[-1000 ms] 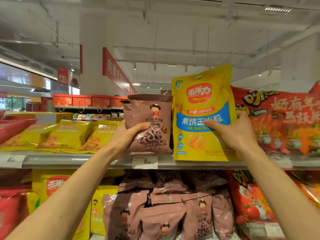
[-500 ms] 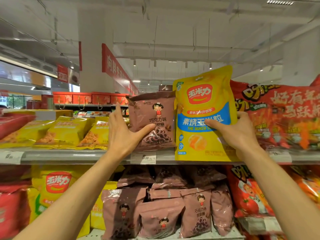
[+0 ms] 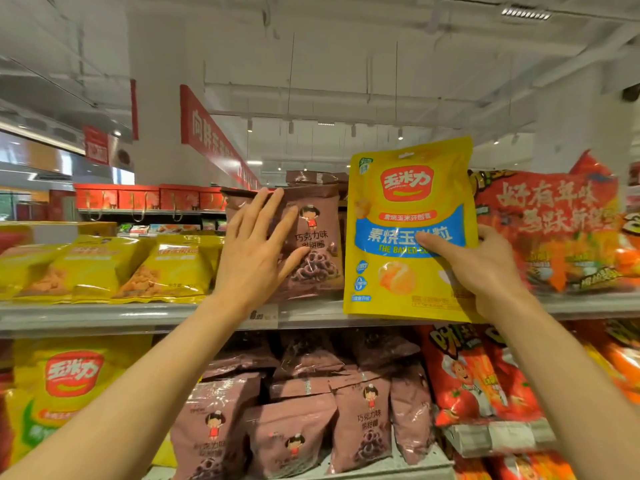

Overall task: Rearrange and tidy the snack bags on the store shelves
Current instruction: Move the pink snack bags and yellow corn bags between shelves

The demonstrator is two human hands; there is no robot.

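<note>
A brown chocolate-ring snack bag (image 3: 317,237) stands upright on the top shelf (image 3: 104,315). My left hand (image 3: 254,251) lies flat against its front with straight, spread fingers that reach the bag's top edge. Just to the right, a tall yellow and blue baked-corn bag (image 3: 398,209) stands with its bottom at the shelf's front edge. My right hand (image 3: 485,271) grips this bag at its lower right side, thumb across the front.
Yellow snack bags (image 3: 114,268) lie on the top shelf to the left, and large red bags (image 3: 561,230) fill the right. The lower shelf holds several brown bags (image 3: 304,420), a yellow bag (image 3: 65,386) and red bags (image 3: 474,382). A price tag (image 3: 265,315) hangs on the shelf rail.
My left hand has let go of the brown bag's side and slid up, now flat with straight fingers on its front. The yellow bag stays in my right hand, nearly unmoved.
</note>
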